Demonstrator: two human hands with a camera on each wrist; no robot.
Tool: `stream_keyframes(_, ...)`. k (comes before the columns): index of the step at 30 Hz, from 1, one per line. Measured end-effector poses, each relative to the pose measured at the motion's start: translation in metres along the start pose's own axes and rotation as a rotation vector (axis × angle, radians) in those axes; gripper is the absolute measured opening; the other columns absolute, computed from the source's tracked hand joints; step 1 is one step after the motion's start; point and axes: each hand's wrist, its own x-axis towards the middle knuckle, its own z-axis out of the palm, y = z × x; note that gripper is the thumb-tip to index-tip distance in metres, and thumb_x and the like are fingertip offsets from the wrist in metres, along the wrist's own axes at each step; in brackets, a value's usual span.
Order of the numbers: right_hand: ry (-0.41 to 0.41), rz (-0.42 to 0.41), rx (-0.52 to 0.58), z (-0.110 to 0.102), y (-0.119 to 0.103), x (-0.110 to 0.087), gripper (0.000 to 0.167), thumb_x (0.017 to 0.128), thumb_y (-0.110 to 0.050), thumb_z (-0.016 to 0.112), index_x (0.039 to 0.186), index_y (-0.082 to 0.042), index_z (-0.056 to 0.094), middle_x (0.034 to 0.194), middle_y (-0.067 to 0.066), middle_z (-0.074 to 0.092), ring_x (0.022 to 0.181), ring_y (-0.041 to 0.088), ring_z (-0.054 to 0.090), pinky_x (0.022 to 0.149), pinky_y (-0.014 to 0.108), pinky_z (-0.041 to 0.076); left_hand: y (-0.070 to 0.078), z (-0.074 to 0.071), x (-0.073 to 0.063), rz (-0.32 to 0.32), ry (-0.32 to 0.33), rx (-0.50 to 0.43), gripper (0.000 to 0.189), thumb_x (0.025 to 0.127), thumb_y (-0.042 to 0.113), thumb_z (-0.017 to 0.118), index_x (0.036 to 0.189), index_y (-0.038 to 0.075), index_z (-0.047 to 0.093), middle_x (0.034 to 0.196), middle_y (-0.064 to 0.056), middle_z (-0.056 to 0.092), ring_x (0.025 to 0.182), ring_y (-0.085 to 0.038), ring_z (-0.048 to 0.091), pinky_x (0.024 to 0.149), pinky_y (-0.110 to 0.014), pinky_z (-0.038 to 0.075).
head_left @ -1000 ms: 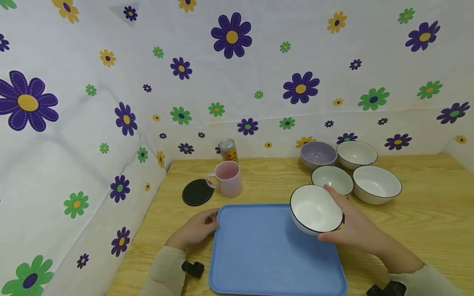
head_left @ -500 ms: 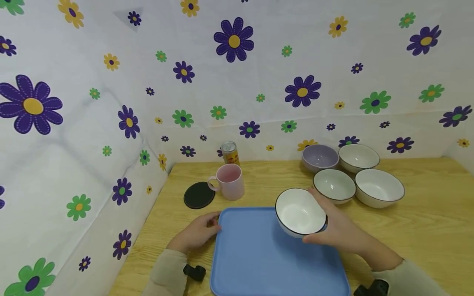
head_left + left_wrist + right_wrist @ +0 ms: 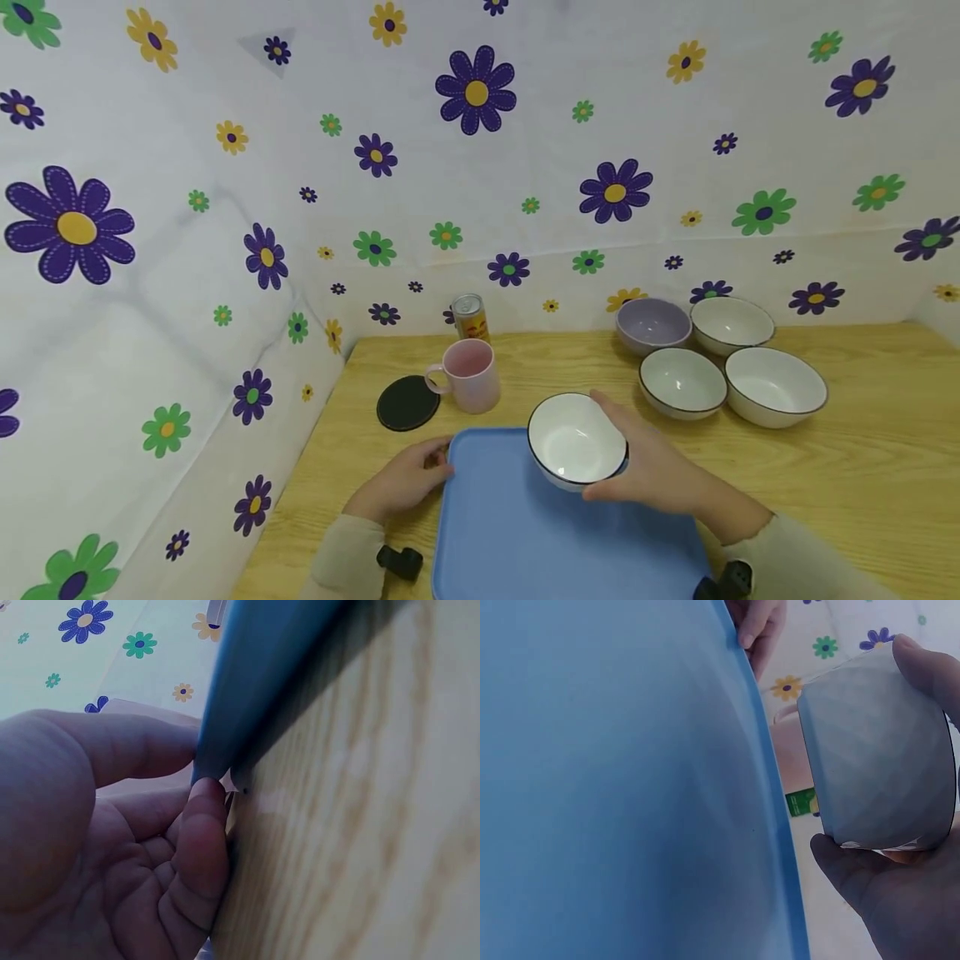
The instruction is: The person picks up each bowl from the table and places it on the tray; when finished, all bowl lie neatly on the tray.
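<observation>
My right hand (image 3: 656, 467) grips a white bowl with a dark rim (image 3: 576, 440) by its right side, thumb and fingers spread around it. The bowl is held upright above the far part of a blue tray (image 3: 570, 550). Seen in the right wrist view, the bowl's outer wall (image 3: 881, 754) has a faceted pattern, and a gap separates it from the tray. My left hand (image 3: 405, 479) pinches the tray's left edge near its far corner. Up close in the left wrist view, thumb and fingertips meet at the tray's rim (image 3: 240, 690).
Behind the tray stand a pink mug (image 3: 472, 379), a drink can (image 3: 470, 317) and a flat black disc (image 3: 408, 403). At the back right are a purple bowl (image 3: 653, 325) and three white bowls (image 3: 682, 385). A flower-printed cloth (image 3: 540, 150) encloses the wooden table.
My right hand has carried the white bowl leftward over the tray. The left hand keeps its hold on the tray's edge. The head view has shifted slightly.
</observation>
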Motion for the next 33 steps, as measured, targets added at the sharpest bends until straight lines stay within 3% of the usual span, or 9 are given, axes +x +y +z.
stream_keyframes(10, -0.024, 0.034, -0.004, 0.012, -0.006, 0.012, 0.125, 0.069, -0.047, 0.091, 0.16, -0.002, 0.017, 0.16, 0.022, 0.029, 0.143, 0.043, 0.035, 0.109, 0.064, 0.036, 0.001, 0.0, 0.001, 0.0, 0.01, 0.036, 0.053, 0.101, 0.023, 0.061, 0.149, 0.003, 0.047, 0.1, -0.003, 0.056, 0.09, -0.017, 0.053, 0.079, -0.034, 0.043)
stream_keyframes(23, -0.098, 0.039, 0.1, 0.038, -0.005, 0.032, 0.127, 0.068, -0.044, 0.092, 0.16, -0.001, 0.016, 0.161, 0.018, 0.027, 0.147, 0.038, 0.028, 0.115, 0.062, 0.027, -0.001, 0.003, 0.0, -0.017, 0.018, 0.018, 0.054, 0.1, 0.024, 0.063, 0.147, 0.004, 0.048, 0.097, -0.003, 0.056, 0.082, -0.017, 0.054, 0.07, -0.03, 0.045)
stream_keyframes(33, -0.118, 0.034, 0.154, 0.05, -0.001, 0.042, 0.126, 0.069, -0.038, 0.093, 0.159, 0.003, 0.015, 0.16, 0.019, 0.029, 0.147, 0.038, 0.028, 0.114, 0.062, 0.028, -0.001, 0.002, 0.0, -0.005, 0.013, 0.032, 0.053, 0.1, 0.023, 0.062, 0.148, 0.003, 0.048, 0.096, -0.003, 0.055, 0.077, -0.016, 0.053, 0.065, -0.027, 0.044)
